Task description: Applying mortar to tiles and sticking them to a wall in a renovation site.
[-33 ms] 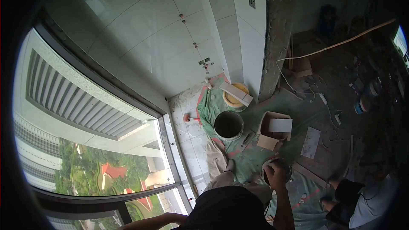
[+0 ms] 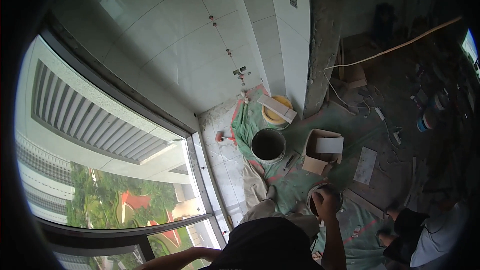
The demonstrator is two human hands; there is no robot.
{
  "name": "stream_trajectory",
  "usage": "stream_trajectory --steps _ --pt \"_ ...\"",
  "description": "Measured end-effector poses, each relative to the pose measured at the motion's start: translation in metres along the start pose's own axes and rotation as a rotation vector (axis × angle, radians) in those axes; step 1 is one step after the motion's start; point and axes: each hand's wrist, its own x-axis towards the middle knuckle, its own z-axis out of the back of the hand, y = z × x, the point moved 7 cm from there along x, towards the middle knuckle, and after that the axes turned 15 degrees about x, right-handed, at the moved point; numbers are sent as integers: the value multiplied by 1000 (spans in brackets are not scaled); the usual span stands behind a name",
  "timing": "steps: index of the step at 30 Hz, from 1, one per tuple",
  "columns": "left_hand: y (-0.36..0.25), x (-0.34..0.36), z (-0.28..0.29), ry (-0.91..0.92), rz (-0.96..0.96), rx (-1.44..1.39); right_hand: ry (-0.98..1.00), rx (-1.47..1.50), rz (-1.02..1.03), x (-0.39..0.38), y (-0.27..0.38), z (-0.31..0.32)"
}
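My right hand [image 2: 324,199] is curled over the mouth of a small bucket [image 2: 338,201] by my legs, its fingers closed on something I cannot make out. My left forearm [image 2: 185,255] runs in from the lower edge and passes behind my dark shirt, which hides the hand. Just beyond my feet stands a large dark bucket [image 2: 268,146], with a flat tool [image 2: 290,161] lying beside it on a green sheet [image 2: 285,190]. An open cardboard box [image 2: 315,165] holding a white piece is to the right. An orange-headed mallet [image 2: 220,136] lies on the pale floor tiles.
A yellow bucket [image 2: 271,119] with a board [image 2: 277,109] across it stands by the tiled wall [image 2: 165,70]. A large window [image 2: 110,170] runs along my left. Another person [image 2: 432,240] is at the lower right. Cables [image 2: 380,115] and a loose tile [image 2: 365,165] lie on the floor.
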Motion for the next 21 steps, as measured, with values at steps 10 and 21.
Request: stream_trajectory --steps 10,21 --pt "-33 -10 -68 31 80 -43 -150 40 -145 -20 -81 61" --pt "-79 32 -99 -12 32 -24 -45 65 -248 -26 -137 67"
